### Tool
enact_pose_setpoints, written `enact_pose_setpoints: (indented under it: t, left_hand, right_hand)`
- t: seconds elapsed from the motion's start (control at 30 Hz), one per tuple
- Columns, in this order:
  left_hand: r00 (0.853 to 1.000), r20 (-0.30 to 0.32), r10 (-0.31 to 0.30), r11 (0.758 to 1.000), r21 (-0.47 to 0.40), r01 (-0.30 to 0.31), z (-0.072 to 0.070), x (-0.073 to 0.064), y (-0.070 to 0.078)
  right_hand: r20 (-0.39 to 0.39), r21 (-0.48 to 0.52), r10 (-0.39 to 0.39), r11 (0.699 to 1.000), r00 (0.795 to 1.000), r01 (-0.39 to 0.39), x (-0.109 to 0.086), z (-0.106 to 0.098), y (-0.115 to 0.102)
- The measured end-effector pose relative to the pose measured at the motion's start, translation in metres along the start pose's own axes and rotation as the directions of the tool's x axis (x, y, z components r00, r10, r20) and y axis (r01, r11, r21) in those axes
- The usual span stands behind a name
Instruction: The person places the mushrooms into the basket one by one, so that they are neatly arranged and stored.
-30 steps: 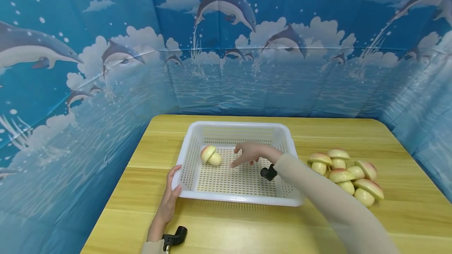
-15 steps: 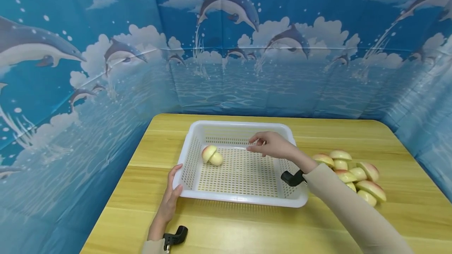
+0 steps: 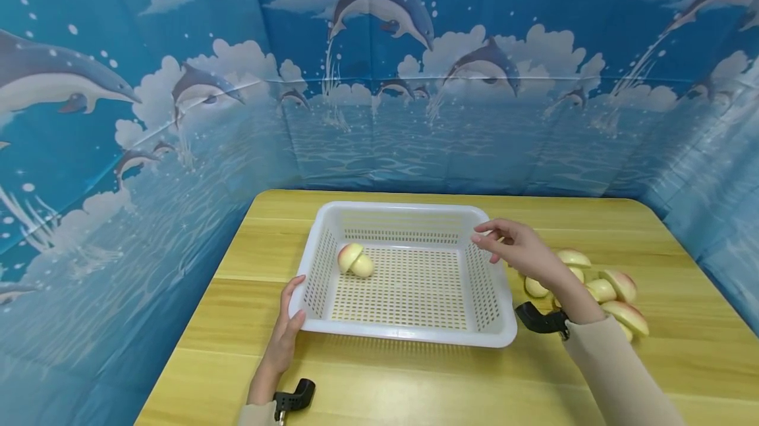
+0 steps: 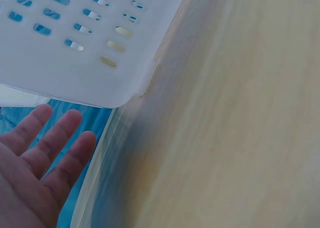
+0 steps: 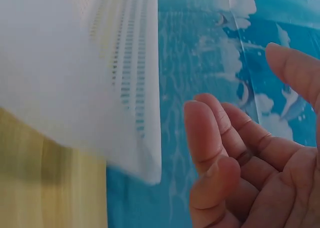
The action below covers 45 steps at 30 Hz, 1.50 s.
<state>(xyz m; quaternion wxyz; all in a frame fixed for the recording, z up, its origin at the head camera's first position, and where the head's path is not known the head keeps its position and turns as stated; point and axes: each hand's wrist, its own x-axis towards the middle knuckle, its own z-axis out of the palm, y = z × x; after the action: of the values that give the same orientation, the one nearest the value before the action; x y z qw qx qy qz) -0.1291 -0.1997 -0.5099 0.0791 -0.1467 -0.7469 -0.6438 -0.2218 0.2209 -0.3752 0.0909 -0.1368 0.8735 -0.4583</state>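
A white perforated plastic basket (image 3: 409, 332) stands on the table. One pale yellow toy mushroom (image 3: 356, 261) with a reddish cap lies inside it, to the left. At the basket's near left corner my left hand (image 3: 281, 340) holds the rim, thumb and a finger over the edge; in the left wrist view, three of its fingers extend clear of the wall. My right hand (image 3: 518, 251) hovers over the basket's right rim, holding nothing, fingers loosely bent. Beneath and beyond that hand is a pile of several similar mushrooms (image 3: 619, 286), partly hidden by the hand and wrist.
The wood-grain table (image 3: 385, 386) carries both the basket and the pile. Behind and along the sides hangs a blue curtain (image 3: 379, 143) printed with dolphins. Each wrist wears a black camera mount (image 3: 539, 318).
From inside the basket, my right hand has moved right, over the right rim toward the mushroom pile. The left hand and the mushroom in the basket stay put.
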Motion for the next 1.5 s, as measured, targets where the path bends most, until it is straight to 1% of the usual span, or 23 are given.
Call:
enact_pose_setpoints:
  t: [0.13, 0.23, 0.33, 0.47, 0.6, 0.77, 0.93, 1.03, 1.17, 1.5]
  left_hand:
    - [1.000, -0.004, -0.001, 1.000, -0.005, 0.001, 0.000, 0.000, -0.001]
    - [1.000, -0.012, 0.003, 1.000, -0.006, -0.003, 0.000, -0.002, -0.003]
    - [1.000, -0.017, 0.004, 1.000, -0.005, -0.004, -0.001, -0.002, -0.004]
    - [1.000, -0.015, 0.005, 1.000, -0.003, -0.005, -0.001, -0.001, -0.003]
    - [1.000, -0.016, 0.007, 1.000, 0.000, -0.007, 0.000, 0.000, -0.003]
    - [1.000, -0.007, 0.014, 1.000, -0.005, -0.014, 0.000, 0.000, -0.003]
    - [1.000, -0.004, 0.019, 1.000, -0.015, -0.019, 0.000, 0.000, -0.003]
    - [1.000, -0.003, 0.022, 1.000, -0.021, -0.022, -0.001, 0.001, -0.004]
    - [1.000, -0.002, 0.024, 1.000, -0.016, -0.024, -0.001, 0.001, -0.005]
    - [1.000, -0.009, 0.009, 1.000, -0.007, -0.009, -0.001, 0.001, -0.006]
  right_hand:
    - [-0.073, 0.001, 0.051, 0.999, 0.996, -0.051, -0.018, -0.011, 0.019]
    - [-0.131, 0.003, 0.091, 0.996, 0.987, -0.091, -0.031, -0.020, 0.030]
    - [-0.153, 0.012, 0.127, 0.992, 0.980, -0.126, -0.041, -0.027, 0.040]
    - [-0.154, 0.000, 0.158, 0.987, 0.975, -0.160, -0.050, -0.032, 0.052]
    - [-0.148, -0.034, 0.185, 0.981, 0.972, -0.192, -0.054, -0.032, 0.062]
    - [-0.159, -0.080, 0.213, 0.970, 0.964, -0.228, -0.058, -0.030, 0.068]
    - [-0.160, -0.146, 0.269, 0.945, 0.950, -0.292, -0.061, -0.028, 0.073]
    - [-0.154, -0.176, 0.291, 0.932, 0.944, -0.316, -0.063, -0.026, 0.076]
    - [-0.166, -0.200, 0.292, 0.925, 0.942, -0.322, -0.064, -0.023, 0.078]
    - [-0.220, -0.239, 0.304, 0.904, 0.927, -0.354, -0.064, -0.017, 0.080]
